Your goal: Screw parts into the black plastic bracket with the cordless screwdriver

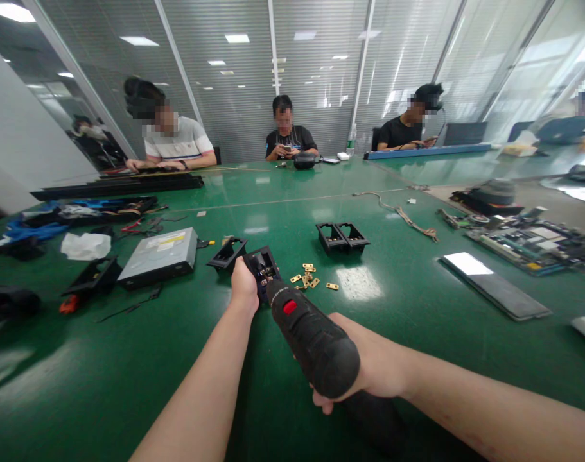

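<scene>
Sitting near the middle of the frame, a black plastic part [264,269] is held tight by the left hand [244,287] on the green desk [369,301]. The right hand [369,369], lower down, is wrapped around a black power screwdriver [306,333] whose tip points into the part. Little gold plates [309,277] lie just to its right. A silver box [160,255] lies further left.

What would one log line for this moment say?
left hand: holds black plastic part on green table | right hand: holds electric screwdriver, tip at part | nearby: brass plates
</scene>
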`<state>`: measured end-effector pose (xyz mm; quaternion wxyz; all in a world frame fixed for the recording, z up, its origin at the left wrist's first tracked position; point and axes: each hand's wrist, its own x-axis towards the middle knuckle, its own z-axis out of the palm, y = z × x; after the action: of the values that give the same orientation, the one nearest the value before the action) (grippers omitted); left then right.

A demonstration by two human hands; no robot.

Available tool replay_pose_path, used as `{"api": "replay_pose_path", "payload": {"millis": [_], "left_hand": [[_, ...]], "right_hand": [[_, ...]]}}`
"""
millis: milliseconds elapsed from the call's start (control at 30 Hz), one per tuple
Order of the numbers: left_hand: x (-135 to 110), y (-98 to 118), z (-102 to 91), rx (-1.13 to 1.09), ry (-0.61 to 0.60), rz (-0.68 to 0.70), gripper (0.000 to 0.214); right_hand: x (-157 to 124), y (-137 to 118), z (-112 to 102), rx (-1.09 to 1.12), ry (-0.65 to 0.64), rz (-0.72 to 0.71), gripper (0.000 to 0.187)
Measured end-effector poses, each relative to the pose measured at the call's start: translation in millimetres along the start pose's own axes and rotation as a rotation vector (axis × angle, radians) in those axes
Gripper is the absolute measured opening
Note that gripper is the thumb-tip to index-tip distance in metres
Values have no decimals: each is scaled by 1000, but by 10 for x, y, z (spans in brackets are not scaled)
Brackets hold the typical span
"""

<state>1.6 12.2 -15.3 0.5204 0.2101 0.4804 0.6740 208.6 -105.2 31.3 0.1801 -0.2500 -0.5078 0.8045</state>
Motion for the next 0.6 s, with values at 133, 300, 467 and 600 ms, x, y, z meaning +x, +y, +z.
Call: {"api": "replay_pose_path", "payload": {"millis": [133, 300, 467, 600], "left_hand": [[2, 1, -5, -7, 5, -7, 35], [-8, 5, -1, -15, 6, -12, 34], [2, 1, -4, 0, 13, -8, 31], [13, -4, -5, 5, 11, 3, 30]], "right_hand": [[2, -7, 13, -6, 1, 7, 50], [-5, -23, 29, -10, 6, 7, 47], [6, -53, 35, -21, 7, 3, 44], [10, -60, 33, -30, -2, -6, 43]]}}
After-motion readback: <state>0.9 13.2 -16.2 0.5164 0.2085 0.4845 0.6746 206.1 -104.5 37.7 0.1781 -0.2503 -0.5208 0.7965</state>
